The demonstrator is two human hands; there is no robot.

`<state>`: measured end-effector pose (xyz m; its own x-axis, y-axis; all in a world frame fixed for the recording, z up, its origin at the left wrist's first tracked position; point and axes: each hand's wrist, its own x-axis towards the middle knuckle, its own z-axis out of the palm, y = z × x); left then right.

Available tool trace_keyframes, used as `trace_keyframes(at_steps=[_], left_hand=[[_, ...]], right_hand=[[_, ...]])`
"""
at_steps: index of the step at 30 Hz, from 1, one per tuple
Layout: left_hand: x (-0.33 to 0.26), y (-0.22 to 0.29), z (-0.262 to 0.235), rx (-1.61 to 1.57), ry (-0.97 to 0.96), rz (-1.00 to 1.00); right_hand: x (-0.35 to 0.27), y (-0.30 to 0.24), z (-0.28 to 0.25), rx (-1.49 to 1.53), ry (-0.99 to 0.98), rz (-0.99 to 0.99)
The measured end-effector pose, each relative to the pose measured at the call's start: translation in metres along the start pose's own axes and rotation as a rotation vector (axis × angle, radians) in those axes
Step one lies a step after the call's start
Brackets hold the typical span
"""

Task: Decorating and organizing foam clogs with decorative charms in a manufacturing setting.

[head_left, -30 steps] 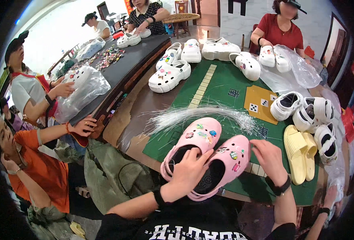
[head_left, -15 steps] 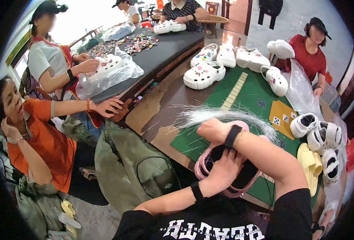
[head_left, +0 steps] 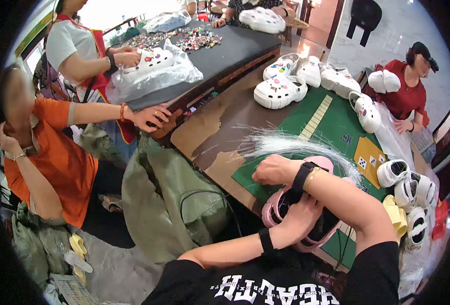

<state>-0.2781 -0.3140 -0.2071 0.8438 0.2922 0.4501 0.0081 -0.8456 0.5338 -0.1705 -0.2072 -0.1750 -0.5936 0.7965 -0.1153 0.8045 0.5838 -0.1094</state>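
Pink clogs [head_left: 306,223] lie soles up at the near edge of the green mat [head_left: 332,122]. Left hand [head_left: 298,216] clasps them; right hand [head_left: 272,170], closed, reaches across toward clear plastic strands [head_left: 286,145]. Crossed arms could nudge the clogs off the edge.

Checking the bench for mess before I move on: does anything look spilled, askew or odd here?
Yes: a bundle of thin clear plastic strands lies fanned loosely across the green mat and onto the brown tabletop. The pink clogs are tipped on their sides under both hands, overhanging the table edge.
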Motion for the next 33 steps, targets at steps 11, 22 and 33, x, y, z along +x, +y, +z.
trace_keyframes(at_steps=[11, 22, 33], left_hand=[[0.01, 0.012, -0.015, 0.051, 0.047, -0.093], [0.0, 0.028, -0.092, -1.305, 0.154, -0.384], [-0.028, 0.029, -0.082, -1.542, 0.04, -0.487]], right_hand=[[-0.1, -0.053, -0.165, 0.97, 0.952, 0.407], [-0.209, -0.142, -0.105, 0.186, 0.653, 0.588], [-0.238, -0.189, -0.041, 0.292, 0.609, 0.779]])
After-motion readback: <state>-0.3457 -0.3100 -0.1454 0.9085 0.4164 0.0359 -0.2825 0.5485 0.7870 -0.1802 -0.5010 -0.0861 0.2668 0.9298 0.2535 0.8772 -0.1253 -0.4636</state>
